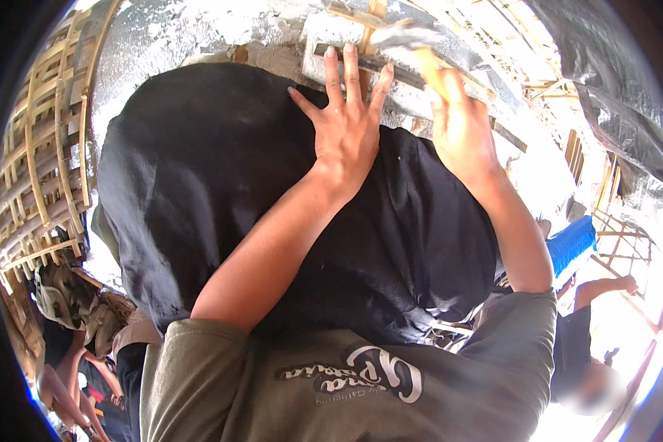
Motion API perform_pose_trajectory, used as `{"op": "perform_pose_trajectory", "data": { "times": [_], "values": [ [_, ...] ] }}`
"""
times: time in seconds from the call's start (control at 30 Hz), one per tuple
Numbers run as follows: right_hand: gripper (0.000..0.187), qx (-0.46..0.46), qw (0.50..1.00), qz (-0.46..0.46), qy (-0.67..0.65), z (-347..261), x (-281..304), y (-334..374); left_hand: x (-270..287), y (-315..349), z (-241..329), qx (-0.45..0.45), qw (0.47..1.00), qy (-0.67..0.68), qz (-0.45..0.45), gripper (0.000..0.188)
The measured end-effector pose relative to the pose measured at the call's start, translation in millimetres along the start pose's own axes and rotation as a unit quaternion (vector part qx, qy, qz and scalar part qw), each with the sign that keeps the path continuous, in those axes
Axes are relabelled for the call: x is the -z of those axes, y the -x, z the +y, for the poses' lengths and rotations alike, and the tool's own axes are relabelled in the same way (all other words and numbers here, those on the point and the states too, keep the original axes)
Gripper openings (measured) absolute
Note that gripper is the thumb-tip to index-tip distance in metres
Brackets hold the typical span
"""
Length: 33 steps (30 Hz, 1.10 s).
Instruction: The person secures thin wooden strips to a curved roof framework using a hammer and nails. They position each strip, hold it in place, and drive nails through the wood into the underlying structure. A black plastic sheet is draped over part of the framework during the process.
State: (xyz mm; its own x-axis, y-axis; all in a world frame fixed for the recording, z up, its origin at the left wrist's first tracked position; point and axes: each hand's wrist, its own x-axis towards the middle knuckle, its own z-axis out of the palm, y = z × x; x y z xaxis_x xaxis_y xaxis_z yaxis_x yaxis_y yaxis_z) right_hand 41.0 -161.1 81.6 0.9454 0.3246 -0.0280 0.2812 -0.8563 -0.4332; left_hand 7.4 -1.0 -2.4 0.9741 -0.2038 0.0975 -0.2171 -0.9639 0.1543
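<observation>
My right hand (pixel 465 132) is closed around the pale handle of a hammer (pixel 430 71), whose metal head is smeared by motion above a wooden strip (pixel 403 74). My left hand (pixel 348 129) lies spread, palm down, with its fingertips at the strip's left part. Whether a nail sits under the hammer head cannot be made out. Black cloth (pixel 221 162) covers my bent legs, just below both hands. An upright piece of light wood (pixel 376 16) meets the strip near the hammer head.
A woven bamboo panel (pixel 40 140) stands at the left, and a dark plastic sheet (pixel 622 81) hangs at the right. Something blue (pixel 571 245) lies beyond my right elbow. Another person (pixel 573 342) is at the lower right; other people's limbs (pixel 72 372) show at the lower left.
</observation>
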Motion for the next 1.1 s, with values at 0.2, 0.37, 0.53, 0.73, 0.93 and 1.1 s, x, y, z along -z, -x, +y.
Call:
{"op": "perform_pose_trajectory", "data": {
  "times": [0.2, 0.37, 0.53, 0.73, 0.93, 1.1],
  "values": [
    [0.027, -0.021, 0.998, -0.048, 0.025, -11, 8, 3, 2, -4, -4, 0.001, 0.999, -0.029, -0.026, 0.067],
    [0.020, -0.021, 0.996, -0.075, 0.048, 6, -4, -2, 1, 0, 0, 0.000, 0.999, -0.028, -0.017, 0.068],
    [0.025, 0.000, 1.000, 0.008, -0.005, 0, 0, 2, -1, -1, -1, -0.004, 1.000, -0.024, -0.019, 0.069],
    [0.023, -0.004, 1.000, 0.003, -0.025, -1, 3, 4, 2, -2, 1, -0.001, 1.000, -0.023, -0.022, 0.068],
    [0.024, -0.028, 0.998, 0.031, -0.054, -13, 6, 7, 5, 1, 2, -0.006, 0.999, -0.025, -0.019, 0.066],
    [0.026, -0.040, 0.996, -0.071, 0.042, -7, 14, 6, 3, 2, 0, -0.007, 0.997, -0.058, -0.044, 0.072]
  ]
}}
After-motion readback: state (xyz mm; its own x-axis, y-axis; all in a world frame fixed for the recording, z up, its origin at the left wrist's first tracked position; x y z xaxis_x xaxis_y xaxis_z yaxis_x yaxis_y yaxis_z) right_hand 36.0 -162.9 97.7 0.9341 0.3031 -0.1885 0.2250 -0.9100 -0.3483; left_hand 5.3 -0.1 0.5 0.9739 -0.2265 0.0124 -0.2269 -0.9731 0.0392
